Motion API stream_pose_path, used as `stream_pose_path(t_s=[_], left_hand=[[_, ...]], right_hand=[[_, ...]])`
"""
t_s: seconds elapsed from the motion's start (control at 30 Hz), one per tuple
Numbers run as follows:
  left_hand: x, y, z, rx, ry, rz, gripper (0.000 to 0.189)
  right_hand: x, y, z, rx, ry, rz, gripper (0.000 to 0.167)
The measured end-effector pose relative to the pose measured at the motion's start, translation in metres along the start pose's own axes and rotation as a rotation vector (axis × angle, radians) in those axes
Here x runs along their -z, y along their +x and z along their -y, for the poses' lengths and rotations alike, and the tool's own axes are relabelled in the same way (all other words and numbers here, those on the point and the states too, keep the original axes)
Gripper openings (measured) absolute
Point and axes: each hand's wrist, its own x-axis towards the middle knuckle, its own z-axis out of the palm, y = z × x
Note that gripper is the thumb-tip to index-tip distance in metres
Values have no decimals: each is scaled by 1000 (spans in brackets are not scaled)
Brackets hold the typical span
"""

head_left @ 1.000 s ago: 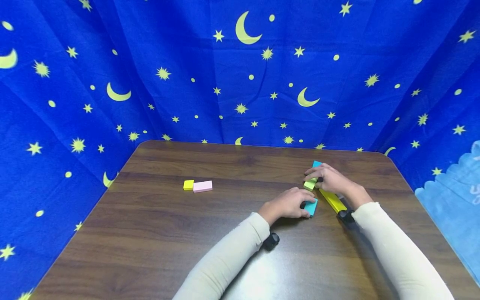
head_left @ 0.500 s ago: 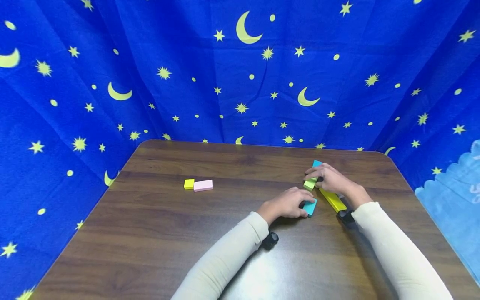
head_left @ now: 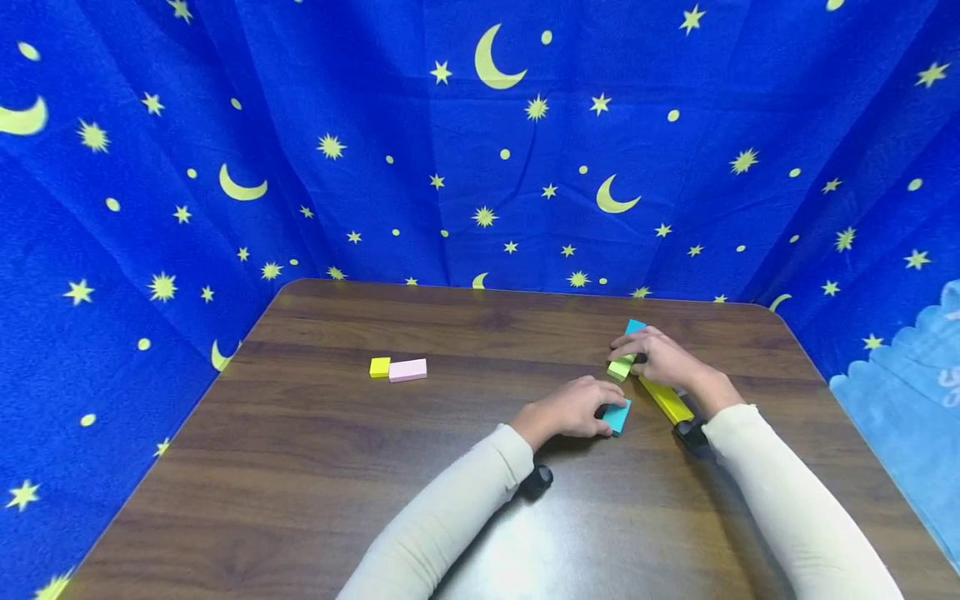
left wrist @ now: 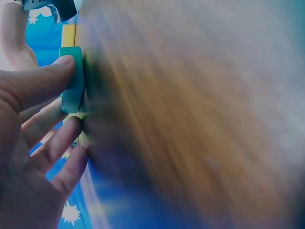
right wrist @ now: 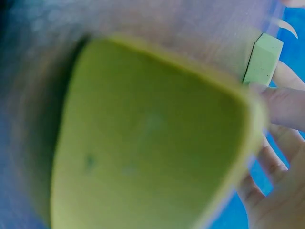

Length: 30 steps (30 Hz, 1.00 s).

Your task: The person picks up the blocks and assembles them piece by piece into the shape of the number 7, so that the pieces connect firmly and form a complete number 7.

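Between thumb and fingers, my left hand (head_left: 573,408) pinches a turquoise block (head_left: 617,418) low over the wooden table; the left wrist view shows the thumb on this block (left wrist: 72,88). Farther back, my right hand (head_left: 663,360) grips a light green block (head_left: 620,369), whose end (right wrist: 264,59) shows past the thumb in the right wrist view. A second turquoise block (head_left: 635,326) lies just beyond the right fingers, partly covered by them. Beneath the right wrist is a long yellow block (head_left: 666,400), which looms large and blurred (right wrist: 152,143) in the right wrist view.
On the left part of the table (head_left: 300,467), a small yellow block (head_left: 380,367) and a pink block (head_left: 408,371) lie end to end. A blue curtain (head_left: 420,133) with stars and moons hangs behind the table's far edge.
The left hand has shifted slightly left with the turquoise block, a little away from the green one. The right hand and its block stay in place.
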Motion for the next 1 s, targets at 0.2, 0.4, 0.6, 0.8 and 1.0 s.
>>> stream_pose_path(t_s=[0.2,0.4,0.6,0.8,1.0], left_hand=[[4,-17,7,-1,12,-12,51],[8,-40,15,-7,12,-21,50],[12,-71,21,9,4,-23,49],[11,-105,31,33,-34,-22,48],[9,-136,45,21,-36,-42,49]], right_hand=[[1,1,1,-6,-3,5,42],[1,3,3,-3,-12,4,49],[-1,6,6,34,-45,21,49],[0,-1,7,32,-58,34,51],[2,-3,10,70,-76,-5,47]])
